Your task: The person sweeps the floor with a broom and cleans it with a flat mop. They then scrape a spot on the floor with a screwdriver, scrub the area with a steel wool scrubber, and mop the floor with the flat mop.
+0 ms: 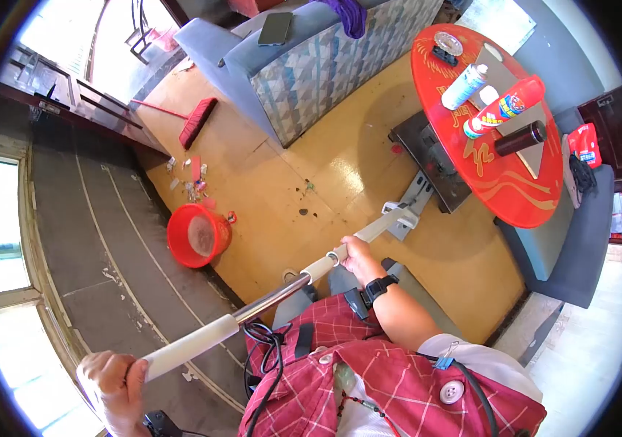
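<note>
A long-handled flat mop [267, 297] with white grips and a bare metal section runs diagonally from lower left to upper right. At its upper end, my left hand [113, 384] is closed round the white grip. Further down the handle, my right hand [357, 258] wraps round the pole, with a black band on the wrist. The grey-and-white mop head [402, 218] rests on the yellow floor [274, 204], beside a dark low stand [434, 164] under the red table.
A red round table [536, 204] holds a spray can [464, 87], a red bottle [504, 109] and a dark flask [520, 138]. A red bucket [180, 240], scattered litter [194, 189] and a red broom [198, 124] are left. A sofa [325, 80] stands ahead.
</note>
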Motion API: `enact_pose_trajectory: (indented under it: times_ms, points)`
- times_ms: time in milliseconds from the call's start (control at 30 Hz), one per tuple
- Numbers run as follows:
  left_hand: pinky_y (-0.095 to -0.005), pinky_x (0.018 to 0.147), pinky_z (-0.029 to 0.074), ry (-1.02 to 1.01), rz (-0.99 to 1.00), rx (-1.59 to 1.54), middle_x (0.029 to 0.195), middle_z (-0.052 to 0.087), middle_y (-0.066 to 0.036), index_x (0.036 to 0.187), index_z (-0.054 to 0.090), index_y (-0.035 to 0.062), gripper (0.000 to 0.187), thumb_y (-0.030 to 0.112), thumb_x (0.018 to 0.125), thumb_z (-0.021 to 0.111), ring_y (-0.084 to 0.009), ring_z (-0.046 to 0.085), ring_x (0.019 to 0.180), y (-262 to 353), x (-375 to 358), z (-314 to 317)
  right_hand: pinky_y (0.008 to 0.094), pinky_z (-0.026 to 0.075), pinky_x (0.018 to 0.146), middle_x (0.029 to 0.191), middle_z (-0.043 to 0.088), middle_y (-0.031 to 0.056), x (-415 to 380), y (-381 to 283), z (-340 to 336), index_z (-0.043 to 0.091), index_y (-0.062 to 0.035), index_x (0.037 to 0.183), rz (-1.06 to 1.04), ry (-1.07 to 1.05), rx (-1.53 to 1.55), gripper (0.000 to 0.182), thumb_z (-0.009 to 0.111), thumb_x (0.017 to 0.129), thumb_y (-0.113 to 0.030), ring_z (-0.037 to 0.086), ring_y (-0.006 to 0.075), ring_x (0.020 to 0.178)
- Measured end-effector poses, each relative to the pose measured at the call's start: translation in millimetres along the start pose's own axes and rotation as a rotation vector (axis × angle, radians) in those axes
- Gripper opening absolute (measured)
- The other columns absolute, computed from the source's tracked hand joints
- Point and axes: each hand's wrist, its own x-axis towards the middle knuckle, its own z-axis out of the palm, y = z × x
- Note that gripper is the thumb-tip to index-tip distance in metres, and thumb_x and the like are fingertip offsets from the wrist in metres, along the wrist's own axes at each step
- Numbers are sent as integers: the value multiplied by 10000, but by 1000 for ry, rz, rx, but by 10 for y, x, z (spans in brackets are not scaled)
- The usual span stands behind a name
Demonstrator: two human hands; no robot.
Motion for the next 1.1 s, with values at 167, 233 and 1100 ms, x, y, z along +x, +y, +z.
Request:
enact_pose_trajectory:
  times_ms: [167,233,1100]
  points:
    - [-360,536,375,-14,-157,-62,559,506,-102,635,567,18,145,108,714,648,-261,485,522,24,-198,42,438,511,500,750,501,133,-113,118,110,418,-18,1007,3,62,-171,280,542,756,-10,566,283,595]
    - [-383,517,403,-29,-197,-60,592,545,-125,656,609,43,110,101,729,665,-284,527,528,37,-291,13,436,507,495,741,519,129,-3,219,148,438,-19,1003,-18,39,-254,274,558,757,-29,568,279,578]
    - [-325,442,342,303,-492,-234,558,514,-71,702,604,14,73,-16,768,591,-158,459,474,-157,-1301,-231,399,525,515,808,531,104,-774,652,867,461,-5,924,18,-201,-453,235,603,757,-88,581,242,658]
